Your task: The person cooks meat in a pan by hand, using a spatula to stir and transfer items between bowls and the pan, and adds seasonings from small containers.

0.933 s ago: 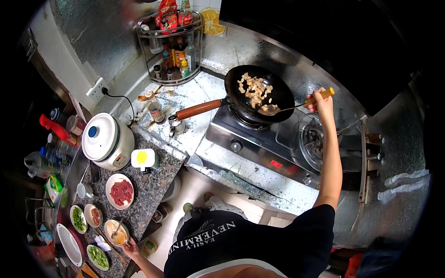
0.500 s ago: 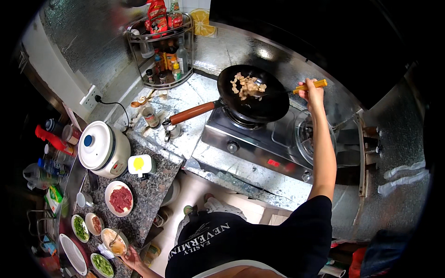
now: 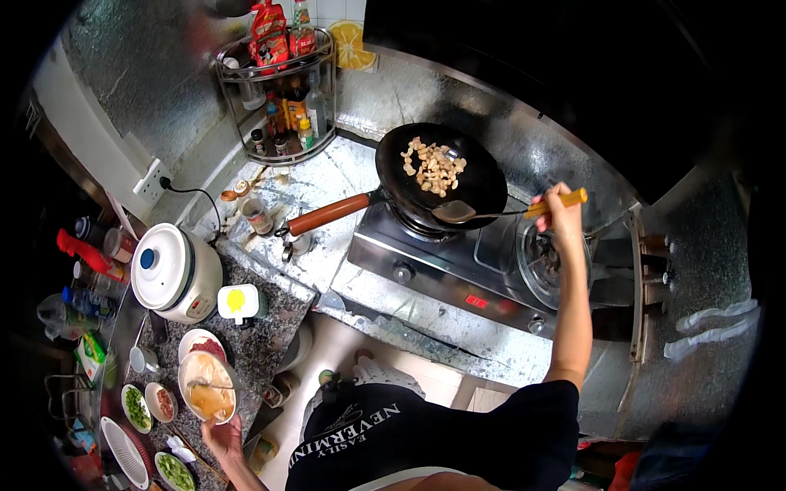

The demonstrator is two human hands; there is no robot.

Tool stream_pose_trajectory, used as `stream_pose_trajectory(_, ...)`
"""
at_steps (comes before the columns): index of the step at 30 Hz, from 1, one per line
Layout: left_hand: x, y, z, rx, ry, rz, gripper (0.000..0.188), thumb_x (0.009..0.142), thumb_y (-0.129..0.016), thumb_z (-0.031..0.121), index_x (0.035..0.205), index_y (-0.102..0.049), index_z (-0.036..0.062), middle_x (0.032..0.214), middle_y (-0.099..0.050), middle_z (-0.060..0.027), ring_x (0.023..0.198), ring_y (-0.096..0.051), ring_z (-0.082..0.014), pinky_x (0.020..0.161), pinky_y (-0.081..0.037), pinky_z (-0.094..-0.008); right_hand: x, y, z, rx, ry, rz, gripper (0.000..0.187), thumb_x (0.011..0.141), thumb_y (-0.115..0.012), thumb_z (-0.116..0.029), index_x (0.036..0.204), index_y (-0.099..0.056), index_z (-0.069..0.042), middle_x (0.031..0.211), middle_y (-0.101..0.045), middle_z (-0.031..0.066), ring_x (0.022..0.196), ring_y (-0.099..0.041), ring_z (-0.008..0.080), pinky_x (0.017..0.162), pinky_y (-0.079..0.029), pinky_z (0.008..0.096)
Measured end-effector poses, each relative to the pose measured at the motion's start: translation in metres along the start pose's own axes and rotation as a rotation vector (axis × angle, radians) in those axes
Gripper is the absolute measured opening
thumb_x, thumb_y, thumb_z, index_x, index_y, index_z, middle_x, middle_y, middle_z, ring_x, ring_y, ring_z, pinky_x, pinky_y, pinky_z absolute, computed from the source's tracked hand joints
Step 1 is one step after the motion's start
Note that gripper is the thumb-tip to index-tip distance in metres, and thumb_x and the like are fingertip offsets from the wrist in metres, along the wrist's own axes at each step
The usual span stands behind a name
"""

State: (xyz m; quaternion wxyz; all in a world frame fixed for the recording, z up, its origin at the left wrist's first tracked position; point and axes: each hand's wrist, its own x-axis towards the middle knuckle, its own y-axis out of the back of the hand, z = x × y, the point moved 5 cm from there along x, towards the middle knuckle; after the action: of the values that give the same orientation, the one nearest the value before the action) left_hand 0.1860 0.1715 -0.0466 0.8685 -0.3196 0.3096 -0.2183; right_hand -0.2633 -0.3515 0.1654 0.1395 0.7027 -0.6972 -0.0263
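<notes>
My left hand (image 3: 223, 440) grips a white bowl (image 3: 230, 373) by its near edge, raised above the counter. Brownish liquid and a spoon lie in the bowl. It partly covers a plate of red raw meat (image 3: 208, 347). My right hand (image 3: 563, 214) is wrapped round the yellow handle of a metal wok spatula (image 3: 454, 213), whose blade hangs over the near rim of a black wok (image 3: 479, 176). Pale browned meat pieces (image 3: 434, 166) lie in the wok, on the left burner of a gas stove (image 3: 377, 245). The wok's wooden handle points left.
A glass lid (image 3: 536, 270) lies on the stove's right side. At the left stand a white rice cooker (image 3: 168, 270), a white lidded container (image 3: 239, 303), a cup (image 3: 144, 358), small dishes of chopped greens (image 3: 137, 407) and a strainer (image 3: 123, 450). A condiment rack (image 3: 278, 155) fills the back corner.
My left hand has lifted the bowl off the counter, up and to the right, over the raw meat plate. The spatula has come out of the meat to the wok's near rim.
</notes>
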Motion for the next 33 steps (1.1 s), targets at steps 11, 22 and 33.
stream_pose_trajectory(11, 0.038, -0.185, -0.051, 0.172, 0.278, -0.239, 0.052, 0.067, -0.052, 0.012, 0.115, -0.038, -0.0015, 0.112, -0.049, -0.0162, 0.098, -0.053, -0.0291, 0.078, -0.049, -0.0404, -0.026, -0.024, 0.112, 0.391, 0.131, 0.126, 0.014, 0.087, -0.043, -0.016, 0.081, -0.04, -0.004, 0.088, -0.057, 0.0157, 0.049, -0.056, 0.0148, 0.043, -0.047, 0.0227)
stream_pose_trajectory(22, 0.071, -0.315, -0.14, 0.303, 0.591, -0.552, 0.054, 0.069, -0.05, 0.008, 0.119, -0.032, 0.0129, 0.111, -0.047, -0.0115, 0.094, -0.055, -0.0264, 0.078, -0.049, -0.0407, -0.03, 0.01, 0.072, 0.543, 0.161, 0.175, 0.013, 0.087, -0.042, -0.013, 0.081, -0.04, -0.002, 0.087, -0.056, 0.017, 0.048, -0.056, 0.0147, 0.042, -0.048, 0.0224)
stream_pose_trajectory(33, 0.095, -0.395, -0.224, 0.417, 0.718, -0.641, 0.036, 0.069, -0.052, 0.006, 0.099, -0.033, 0.014, 0.094, -0.051, -0.0098, 0.084, -0.056, -0.0302, 0.077, -0.048, -0.0437, -0.022, 0.044, 0.025, 0.508, 0.198, 0.189, 0.012, 0.087, -0.042, -0.014, 0.08, -0.04, -0.004, 0.085, -0.056, 0.0158, 0.046, -0.054, 0.0131, 0.041, -0.047, 0.0217)
